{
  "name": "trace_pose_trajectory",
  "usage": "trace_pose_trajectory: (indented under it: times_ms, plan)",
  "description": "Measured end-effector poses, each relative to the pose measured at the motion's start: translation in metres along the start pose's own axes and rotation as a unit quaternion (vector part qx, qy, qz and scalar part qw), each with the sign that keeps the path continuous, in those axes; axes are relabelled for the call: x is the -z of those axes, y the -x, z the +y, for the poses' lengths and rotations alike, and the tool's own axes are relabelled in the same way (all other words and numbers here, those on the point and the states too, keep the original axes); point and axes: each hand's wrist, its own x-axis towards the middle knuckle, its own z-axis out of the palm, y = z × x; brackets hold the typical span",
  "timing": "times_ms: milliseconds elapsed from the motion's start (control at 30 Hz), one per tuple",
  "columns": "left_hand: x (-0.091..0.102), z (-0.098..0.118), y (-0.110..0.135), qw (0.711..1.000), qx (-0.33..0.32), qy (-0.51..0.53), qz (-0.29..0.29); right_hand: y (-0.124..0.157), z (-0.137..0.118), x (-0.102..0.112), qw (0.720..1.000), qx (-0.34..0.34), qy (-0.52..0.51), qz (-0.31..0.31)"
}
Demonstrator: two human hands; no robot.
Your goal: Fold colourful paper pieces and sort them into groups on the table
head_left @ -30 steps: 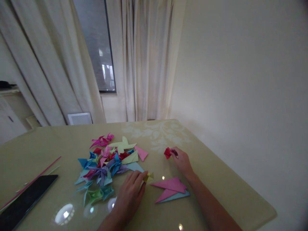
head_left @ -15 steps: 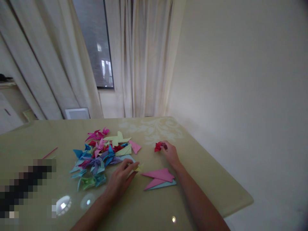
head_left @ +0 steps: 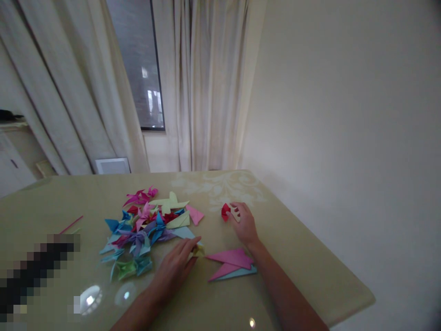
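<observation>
1. Hands apart from each other, both over the table.
2. Left hand: thumb and fingers about a yellow piece; whether clamped, cannot tell.
3. Right hand: fingers parted, just beside a red piece, which sits toward the table's far right corner. Contact cannot be told.
4. Two pink pieces, overlapping, point leftward, nearer the table's near edge than the red piece. A blue piece shows under them.
5. Pile of coloured folded paper, left of both hands.
6. Pink stick toward the table's left edge; adjoining dark area pixelated.
</observation>
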Motion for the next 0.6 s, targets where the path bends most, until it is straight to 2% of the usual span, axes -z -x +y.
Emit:
trace_pose_trajectory:
  times_ms: [33, 67, 133, 200, 300, 367, 433, 500, 600]
  plan:
    - [0.000, 0.001, -0.001, 1.000, -0.009, -0.015, 0.013, 0.006, -0.013, -0.001, 0.999, 0.011, -0.027, -0.035]
    - [0.000, 0.003, -0.002, 0.999, -0.021, -0.030, 0.028, 0.012, -0.025, -0.003, 0.993, 0.017, -0.067, -0.096]
    - [0.002, 0.007, -0.006, 0.996, -0.047, -0.055, 0.055, 0.025, -0.045, -0.010, 0.968, 0.023, -0.128, -0.213]
    - [0.004, 0.013, -0.009, 0.993, -0.064, -0.065, 0.069, 0.034, -0.057, -0.018, 0.949, 0.033, -0.149, -0.275]
    - [0.008, 0.022, -0.012, 0.992, -0.059, -0.073, 0.085, 0.035, -0.055, -0.021, 0.946, 0.037, -0.143, -0.288]
    - [0.010, 0.028, -0.011, 0.991, -0.045, -0.080, 0.093, 0.027, -0.045, -0.014, 0.950, 0.017, -0.142, -0.279]
    - [0.008, 0.036, -0.010, 0.994, -0.034, -0.075, 0.075, 0.016, -0.032, -0.001, 0.958, -0.004, -0.132, -0.254]
    - [0.001, 0.047, -0.012, 0.997, -0.041, -0.062, 0.015, 0.006, -0.018, 0.012, 0.970, -0.015, -0.112, -0.217]
    - [-0.020, 0.069, -0.021, 0.990, -0.054, -0.067, -0.115, -0.002, 0.000, 0.024, 0.975, -0.034, -0.103, -0.192]
